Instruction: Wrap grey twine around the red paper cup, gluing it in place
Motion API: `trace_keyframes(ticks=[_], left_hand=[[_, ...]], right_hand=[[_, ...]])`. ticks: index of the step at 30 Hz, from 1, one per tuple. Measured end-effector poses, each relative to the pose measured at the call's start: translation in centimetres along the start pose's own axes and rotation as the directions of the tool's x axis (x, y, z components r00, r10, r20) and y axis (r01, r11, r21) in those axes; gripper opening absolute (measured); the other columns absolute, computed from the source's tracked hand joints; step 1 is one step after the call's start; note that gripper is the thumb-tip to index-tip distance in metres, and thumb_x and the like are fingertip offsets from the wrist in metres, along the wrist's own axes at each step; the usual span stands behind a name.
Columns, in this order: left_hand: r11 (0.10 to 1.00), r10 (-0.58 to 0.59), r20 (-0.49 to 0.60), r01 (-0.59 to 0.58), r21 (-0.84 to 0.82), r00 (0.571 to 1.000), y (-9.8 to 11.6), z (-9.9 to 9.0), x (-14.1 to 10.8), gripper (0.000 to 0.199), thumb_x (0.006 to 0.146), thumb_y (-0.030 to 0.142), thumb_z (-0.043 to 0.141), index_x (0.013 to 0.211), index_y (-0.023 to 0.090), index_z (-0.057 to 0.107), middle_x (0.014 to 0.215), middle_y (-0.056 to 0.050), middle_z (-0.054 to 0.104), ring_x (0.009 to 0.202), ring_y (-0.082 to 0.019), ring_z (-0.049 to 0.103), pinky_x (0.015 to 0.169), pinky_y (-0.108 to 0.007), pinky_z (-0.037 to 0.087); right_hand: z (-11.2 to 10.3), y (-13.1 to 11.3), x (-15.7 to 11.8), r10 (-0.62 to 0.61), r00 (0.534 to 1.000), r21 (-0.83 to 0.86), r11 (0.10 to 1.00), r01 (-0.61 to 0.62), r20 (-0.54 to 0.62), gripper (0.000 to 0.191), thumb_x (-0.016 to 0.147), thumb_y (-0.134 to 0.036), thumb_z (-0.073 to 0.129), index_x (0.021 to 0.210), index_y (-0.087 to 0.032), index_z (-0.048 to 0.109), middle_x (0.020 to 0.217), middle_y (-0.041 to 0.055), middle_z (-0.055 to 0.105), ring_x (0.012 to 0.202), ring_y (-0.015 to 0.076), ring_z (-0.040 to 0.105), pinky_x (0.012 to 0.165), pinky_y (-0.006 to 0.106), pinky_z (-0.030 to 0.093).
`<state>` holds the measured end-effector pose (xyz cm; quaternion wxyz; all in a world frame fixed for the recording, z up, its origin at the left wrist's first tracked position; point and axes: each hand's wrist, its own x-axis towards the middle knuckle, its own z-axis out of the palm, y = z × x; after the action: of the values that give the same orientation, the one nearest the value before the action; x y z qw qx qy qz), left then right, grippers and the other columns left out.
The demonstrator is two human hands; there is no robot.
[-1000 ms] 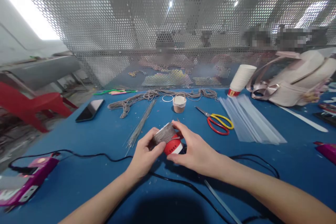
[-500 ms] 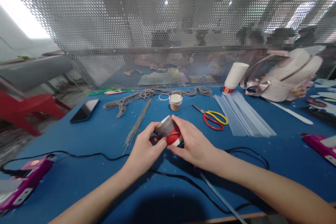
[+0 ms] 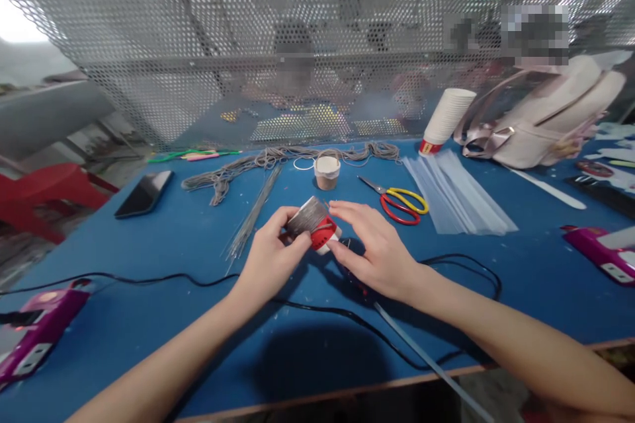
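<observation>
A red and white paper cup lies tilted between my hands, its upper part wound with grey cord. My left hand is closed round the cup, thumb across its front. My right hand spans the cup's base end, index fingertip by the upper edge and thumb at the lower edge; a gap shows towards its palm. Beyond them stands a small brown cup with a whitish cover. Scissors with one yellow and one red handle lie to its right. A dark, partly hidden object sits under my right hand.
Bundled grey cord, thin strands and a phone lie left on the blue table. Stacked cups, clear strips and a backpack stand right. Black cable crosses the front. Perforated screen stands behind.
The view has tipped downward, so things appear higher. My right fingers have loosened and shifted slightly away from the cup's wound side towards its base. My left hand keeps its hold.
</observation>
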<state>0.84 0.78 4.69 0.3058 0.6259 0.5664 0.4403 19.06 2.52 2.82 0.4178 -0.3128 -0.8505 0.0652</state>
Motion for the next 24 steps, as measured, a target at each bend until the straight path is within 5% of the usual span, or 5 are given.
trace_keyframes(ticks=[9,24], left_hand=[[0.993,-0.109,0.037,0.111,-0.039,0.993,-1.6,0.3,-0.8,0.019,0.068,0.027,0.055,0.084,0.018,0.061,0.074,0.002,0.061,0.066,-0.013,0.054,0.061,-0.023,0.045],[0.991,-0.124,0.031,0.125,-0.041,0.992,-2.3,0.1,-0.9,0.022,0.071,0.031,0.057,0.089,0.018,0.061,0.074,0.002,0.060,0.064,-0.014,0.054,0.060,-0.024,0.044]], right_hand=[[0.6,0.4,-1.0,-0.047,0.999,0.038,0.998,0.048,-0.025,0.025,0.088,-0.021,0.057,0.111,-0.013,0.056,0.111,0.0155,0.066,0.103,0.0235,0.061,0.085,0.039,0.049],[0.4,0.4,-1.0,-0.015,0.999,0.029,0.999,0.013,0.047,0.018,0.091,-0.024,0.051,0.103,-0.016,0.063,0.107,0.0105,0.069,0.094,0.0206,0.062,0.082,0.037,0.046]])
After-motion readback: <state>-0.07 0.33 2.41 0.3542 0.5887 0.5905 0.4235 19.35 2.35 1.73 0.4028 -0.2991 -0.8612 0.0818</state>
